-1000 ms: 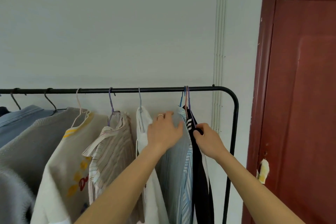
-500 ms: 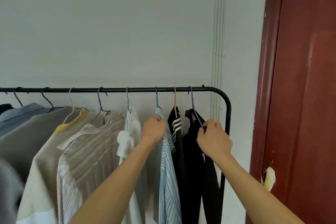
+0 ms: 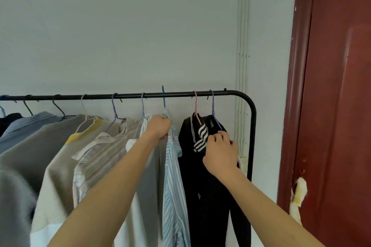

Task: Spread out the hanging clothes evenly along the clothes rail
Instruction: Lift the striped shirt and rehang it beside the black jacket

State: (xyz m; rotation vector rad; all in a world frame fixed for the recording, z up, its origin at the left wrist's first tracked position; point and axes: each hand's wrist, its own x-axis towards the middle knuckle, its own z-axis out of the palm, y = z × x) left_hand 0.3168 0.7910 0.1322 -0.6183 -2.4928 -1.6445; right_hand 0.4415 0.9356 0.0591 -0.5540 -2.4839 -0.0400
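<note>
A black clothes rail (image 3: 176, 94) runs across the view and bends down at its right end. Several garments hang from it on wire hangers. My left hand (image 3: 159, 126) is closed around the shoulder of a blue striped shirt (image 3: 173, 176); its blue hanger hook (image 3: 163, 96) is lifted and stands slightly above the rail. My right hand (image 3: 220, 151) grips the last black garment (image 3: 239, 216) by its purple hanger (image 3: 214, 110) near the rail's right end. Between my two hands hangs a black garment with white stripes (image 3: 192, 166) on a pink hanger.
To the left hang a white garment (image 3: 132, 218), a beige striped shirt (image 3: 100, 158), a cream sweater (image 3: 58, 186), a grey sweater (image 3: 26, 152) and a blue-grey collar. The rail's upright (image 3: 252, 136) stands close to the wall. A red door (image 3: 333, 106) is at the right.
The bunched garments at the right end have been pulled apart. The blue striped shirt moved left with my left hand and its hook rose off the rail; my right hand slid down the last hanger.
</note>
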